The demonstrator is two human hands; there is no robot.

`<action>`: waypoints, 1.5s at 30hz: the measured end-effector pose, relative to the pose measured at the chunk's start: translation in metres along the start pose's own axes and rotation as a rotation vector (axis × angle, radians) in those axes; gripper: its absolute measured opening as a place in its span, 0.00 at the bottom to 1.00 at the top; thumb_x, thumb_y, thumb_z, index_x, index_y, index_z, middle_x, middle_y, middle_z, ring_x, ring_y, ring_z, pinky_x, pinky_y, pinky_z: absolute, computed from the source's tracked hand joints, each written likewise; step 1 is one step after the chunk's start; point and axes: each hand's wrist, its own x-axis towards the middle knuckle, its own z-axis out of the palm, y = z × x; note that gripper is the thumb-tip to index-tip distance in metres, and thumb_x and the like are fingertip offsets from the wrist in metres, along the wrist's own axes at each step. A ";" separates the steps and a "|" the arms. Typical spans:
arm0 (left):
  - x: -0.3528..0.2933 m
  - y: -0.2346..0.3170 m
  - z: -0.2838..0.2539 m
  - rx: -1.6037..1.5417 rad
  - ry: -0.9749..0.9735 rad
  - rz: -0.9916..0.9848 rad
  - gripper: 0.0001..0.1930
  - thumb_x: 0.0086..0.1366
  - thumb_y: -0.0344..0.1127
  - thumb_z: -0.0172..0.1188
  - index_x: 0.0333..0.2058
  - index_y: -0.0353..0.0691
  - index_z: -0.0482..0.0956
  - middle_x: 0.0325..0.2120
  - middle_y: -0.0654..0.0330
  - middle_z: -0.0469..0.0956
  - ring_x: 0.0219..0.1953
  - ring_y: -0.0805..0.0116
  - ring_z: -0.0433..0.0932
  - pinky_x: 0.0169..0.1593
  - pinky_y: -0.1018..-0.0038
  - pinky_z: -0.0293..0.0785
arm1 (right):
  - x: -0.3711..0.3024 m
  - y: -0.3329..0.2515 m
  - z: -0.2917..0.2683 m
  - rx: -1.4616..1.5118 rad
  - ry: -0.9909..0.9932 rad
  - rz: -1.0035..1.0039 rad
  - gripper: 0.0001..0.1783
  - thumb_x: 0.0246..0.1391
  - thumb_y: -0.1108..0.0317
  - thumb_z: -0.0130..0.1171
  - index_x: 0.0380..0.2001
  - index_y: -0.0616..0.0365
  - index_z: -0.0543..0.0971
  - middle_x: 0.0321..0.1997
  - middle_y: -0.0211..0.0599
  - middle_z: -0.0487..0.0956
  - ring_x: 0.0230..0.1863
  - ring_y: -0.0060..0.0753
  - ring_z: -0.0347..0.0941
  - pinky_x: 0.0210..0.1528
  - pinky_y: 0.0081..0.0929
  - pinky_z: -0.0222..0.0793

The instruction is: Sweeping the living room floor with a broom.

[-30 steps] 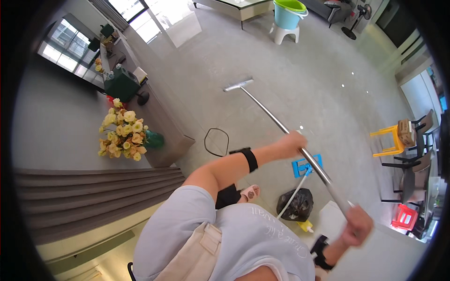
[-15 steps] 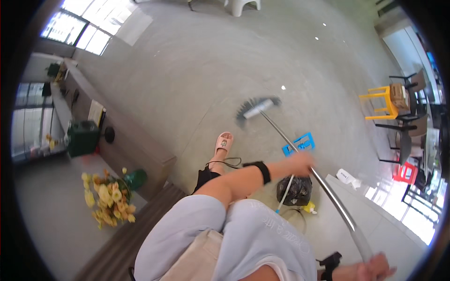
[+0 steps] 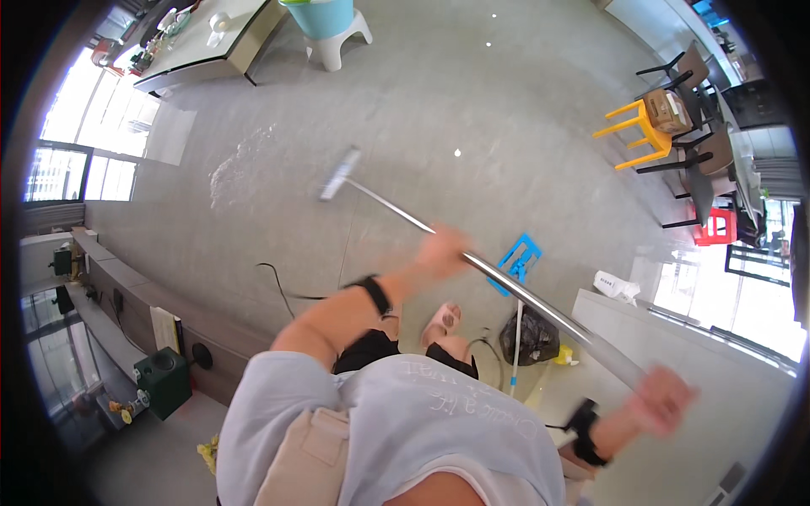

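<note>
My left hand (image 3: 445,251) grips the silver pole of a long-handled floor brush (image 3: 384,202) about halfway along. Close to the pole's top end, at the right, my right hand (image 3: 665,400) is closed round it. The pole slants down and away to the left, and the pale bar-shaped head rests on or just above the grey floor, smeared by motion; its bristles cannot be made out now. Beyond the head to the left, a whitish, wet-looking patch (image 3: 240,164) marks the floor. A blue flat mop frame (image 3: 516,264) with a thin pole lies under my brush pole.
A black plastic bag (image 3: 529,336) sits near my feet. Yellow stool (image 3: 633,135), dark chairs (image 3: 700,181) and red stool (image 3: 717,227) line the right. A blue tub (image 3: 321,17) stands on a white stool (image 3: 337,46) at the far side. A low cabinet (image 3: 169,291) runs along the left.
The brush head has swept to the left across the floor, and my left hand has moved left with the pole. My right hand has risen a little. The view has shifted, bringing in the tub and table.
</note>
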 end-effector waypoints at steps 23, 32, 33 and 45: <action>0.152 -0.191 -0.073 0.470 -0.101 -0.339 0.03 0.43 0.30 0.58 0.21 0.44 0.77 0.21 0.55 0.73 0.28 0.54 0.72 0.34 0.64 0.69 | 0.134 0.259 0.095 0.031 -0.835 0.374 0.11 0.38 0.78 0.52 0.30 0.69 0.76 0.31 0.43 0.76 0.30 0.34 0.73 0.34 0.26 0.68; 0.352 0.024 0.087 -0.252 0.019 0.285 0.09 0.40 0.34 0.60 0.15 0.43 0.67 0.20 0.58 0.70 0.29 0.57 0.69 0.33 0.62 0.65 | 0.294 0.055 0.024 -0.066 0.033 -0.267 0.09 0.46 0.67 0.40 0.18 0.58 0.65 0.09 0.29 0.57 0.10 0.23 0.53 0.13 0.25 0.50; 0.369 0.036 0.090 -0.271 -0.105 0.285 0.07 0.40 0.33 0.59 0.15 0.43 0.68 0.20 0.58 0.70 0.29 0.56 0.70 0.33 0.62 0.65 | 0.308 0.047 0.027 0.053 -0.326 -0.319 0.11 0.50 0.65 0.40 0.21 0.59 0.66 0.08 0.29 0.58 0.08 0.22 0.54 0.11 0.25 0.51; 0.416 -0.229 -0.060 -0.148 0.444 0.040 0.10 0.38 0.27 0.62 0.23 0.48 0.80 0.23 0.60 0.72 0.32 0.57 0.72 0.38 0.65 0.67 | 0.325 0.306 0.274 -0.210 -0.146 -0.137 0.08 0.39 0.67 0.36 0.12 0.55 0.60 0.05 0.30 0.56 0.08 0.23 0.48 0.15 0.20 0.46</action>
